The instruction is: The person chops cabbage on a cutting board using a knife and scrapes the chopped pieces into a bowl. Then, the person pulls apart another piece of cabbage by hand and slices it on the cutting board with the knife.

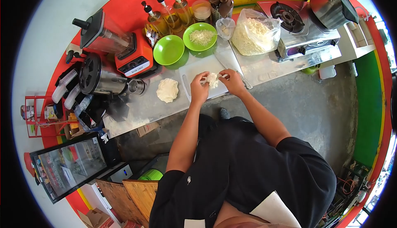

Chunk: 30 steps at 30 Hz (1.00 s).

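Observation:
Over the white cutting board, a pale, ragged-edged piece of food is between my two hands; it may be mushroom, but its kind is not certain. My left hand pinches it from the left, fingertips bent inward. From the right, my right hand grips its other side between thumb and fingers. A long metal utensil, seemingly a knife, lies along the board's right side, partly hidden by my right hand. Left of the board, a rounded pale clump rests on the steel counter.
Behind the board stand an empty green bowl and a green bowl with pale shreds. A plastic bag of pale pieces sits right, beside the gas stove. A red blender and pump bottles line the back.

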Available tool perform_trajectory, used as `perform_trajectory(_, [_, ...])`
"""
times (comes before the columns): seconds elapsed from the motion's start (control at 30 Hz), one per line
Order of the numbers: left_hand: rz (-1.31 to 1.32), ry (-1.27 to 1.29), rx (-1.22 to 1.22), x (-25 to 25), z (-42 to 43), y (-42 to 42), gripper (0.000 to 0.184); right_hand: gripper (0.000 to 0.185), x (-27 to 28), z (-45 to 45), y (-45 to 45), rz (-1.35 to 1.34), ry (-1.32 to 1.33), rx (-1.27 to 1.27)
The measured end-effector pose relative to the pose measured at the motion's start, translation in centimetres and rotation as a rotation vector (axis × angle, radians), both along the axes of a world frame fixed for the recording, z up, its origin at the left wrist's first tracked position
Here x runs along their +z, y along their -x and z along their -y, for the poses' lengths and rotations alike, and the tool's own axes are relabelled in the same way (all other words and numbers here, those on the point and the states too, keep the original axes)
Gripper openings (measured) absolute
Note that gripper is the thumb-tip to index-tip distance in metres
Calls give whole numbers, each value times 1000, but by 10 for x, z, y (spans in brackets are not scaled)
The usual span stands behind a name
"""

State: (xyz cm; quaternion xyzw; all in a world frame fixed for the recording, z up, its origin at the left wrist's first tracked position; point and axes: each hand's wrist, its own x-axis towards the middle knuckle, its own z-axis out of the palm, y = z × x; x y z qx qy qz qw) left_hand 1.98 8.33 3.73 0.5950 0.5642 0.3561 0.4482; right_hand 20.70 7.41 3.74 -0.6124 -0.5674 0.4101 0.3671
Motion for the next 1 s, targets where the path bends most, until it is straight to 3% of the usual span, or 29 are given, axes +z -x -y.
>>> perform_trajectory(0.07, [1, -256, 53, 5, 3, -7, 43, 18, -2, 0, 3, -25, -31, -22])
perform_trajectory(0.1, [-3, -254, 55, 5, 5, -8, 43, 15, -6, -5, 5, -88, -123, -1])
perform_trajectory(0.17, [-356, -546, -1, 6, 3, -8, 48, 13, -11, -13, 2, -153, -221, 27])
perform_trajectory(0.27, [-465, -611, -57, 7, 5, -6, 48, 12, -13, -21, -2, 17, -375, 112])
perform_trajectory(0.33, [-491, -624, -145, -5, 5, -2, 47, 17, -24, -22, -9, 355, -426, 207])
perform_trajectory(0.47, [-527, -638, -347, -13, 14, -1, 45, 20, -39, -27, -27, 524, -557, 366])
perform_trajectory(0.57, [-503, -630, -309, -8, 23, -9, 40, 20, -31, -21, -33, 598, -644, 386])
perform_trajectory(0.67, [-508, -627, -262, -10, 20, -15, 27, 22, -13, -7, -35, 655, -584, 185])
perform_trajectory(0.73, [-517, -555, -257, -12, 13, -20, 23, 28, 3, 6, -32, 801, -203, -80])
perform_trajectory(0.77, [-528, -477, -252, -13, 11, -22, 18, 28, 3, 9, -32, 802, -202, -85])
perform_trajectory(0.83, [-567, -394, -251, -7, 4, -27, 18, 32, 3, 16, -37, 845, 137, -31])
perform_trajectory(1.0, [-613, -321, -228, -4, -5, -31, 22, 33, -30, 15, -53, 738, 142, -53])
